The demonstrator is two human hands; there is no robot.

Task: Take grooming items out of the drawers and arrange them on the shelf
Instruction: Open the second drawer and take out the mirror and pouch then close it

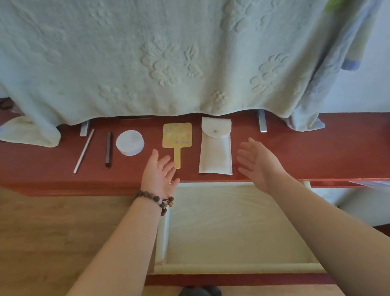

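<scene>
Grooming items lie in a row on the red-brown shelf [317, 145], below the hem of a pale embossed blanket [145, 40]: white stick [84, 151], dark slim tube [108, 149], round white container [130, 142], yellow hand mirror [177, 140] with its handle toward the person, white snap pouch [215, 147]. All lie apart from one another. Left hand [158, 176], beaded bracelet [156, 200] at the wrist, hovers just beside the mirror handle, fingers apart and relaxed, holding nothing. Right hand [258, 160] hovers just right of the pouch, fingers likewise spread and empty. Drawer [235, 269] below stands pulled out, lined in pale sheet
</scene>
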